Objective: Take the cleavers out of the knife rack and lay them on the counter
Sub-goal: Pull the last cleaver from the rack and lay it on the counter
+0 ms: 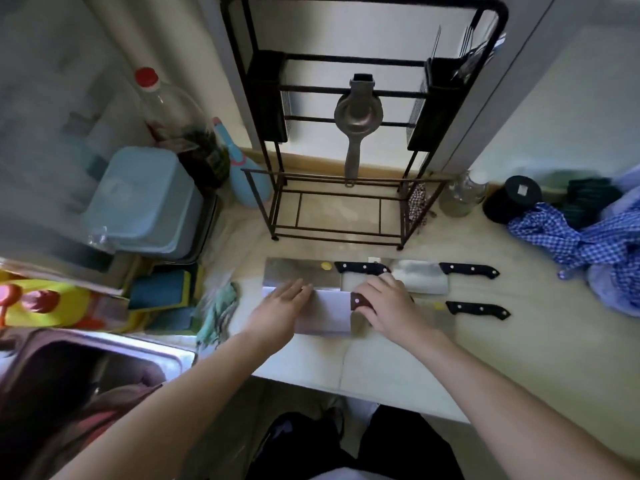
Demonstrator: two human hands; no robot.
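Note:
Several cleavers lie flat on the pale counter [398, 368] in front of the black wire knife rack [339, 209]. A black-handled cleaver [294, 275] lies at the back left, another [429, 278] at the back right, and a third shows its black handle [478, 310] at the front right. A brown-handled cleaver [329, 315] lies nearest me. My left hand [280, 306] rests flat on its blade, fingers spread. My right hand [388, 306] covers and grips its brown handle [358, 301].
A metal citrus press [356, 116] hangs on the rack. A blue checked cloth [588, 244], a black jar [516, 199] and a glass bottle [464, 195] sit at the right. Blue tubs [145, 202], sponges [162, 292] and a steel sink [104, 362] lie left.

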